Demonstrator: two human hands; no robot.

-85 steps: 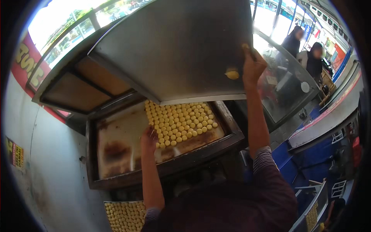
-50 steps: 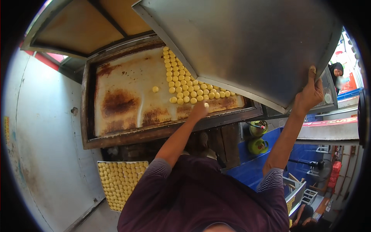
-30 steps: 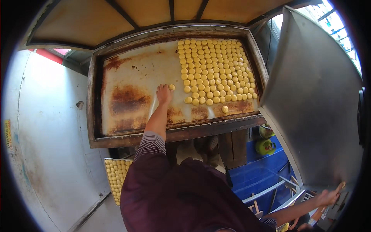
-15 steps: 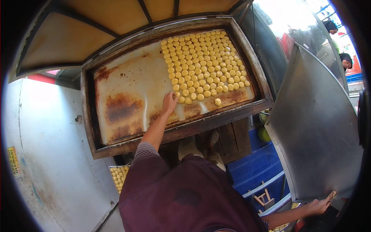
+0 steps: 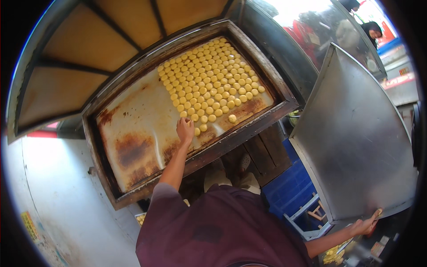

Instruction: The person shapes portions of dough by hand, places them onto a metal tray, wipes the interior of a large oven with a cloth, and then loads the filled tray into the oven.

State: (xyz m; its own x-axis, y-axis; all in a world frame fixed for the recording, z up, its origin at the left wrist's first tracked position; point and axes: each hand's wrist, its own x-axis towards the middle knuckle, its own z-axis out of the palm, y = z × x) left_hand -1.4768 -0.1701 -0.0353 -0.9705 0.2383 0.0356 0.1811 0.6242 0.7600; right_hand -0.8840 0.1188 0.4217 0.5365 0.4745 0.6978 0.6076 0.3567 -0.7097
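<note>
Many round yellow dough pieces (image 5: pixel 209 84) lie in close rows on the flat metal griddle (image 5: pixel 133 104). My left hand (image 5: pixel 185 130) reaches to the near left corner of these rows. Its fingers are pinched on one round, which they mostly cover. One rougher dough piece (image 5: pixel 232 118) sits apart on the near side. Far to the lower right, my right hand (image 5: pixel 365 225) is stretched to the bottom edge of a bent metal sheet (image 5: pixel 356 138). The fingers look closed around something small and yellowish at the tips, too small to name.
A raised, framed lid (image 5: pixel 120 40) stands over the griddle's far side. White panels (image 5: pixel 80 178) are on the left. Below right are a blue surface (image 5: pixel 284 193), a small wooden frame (image 5: pixel 317 212) and more yellow pieces (image 5: pixel 333 256). People (image 5: pixel 372 30) stand beyond the glass.
The view has turned, so the griddle now appears further left and more tilted. My left hand stays at the same corner of the dough rounds. My right hand remains at the sheet's lower edge.
</note>
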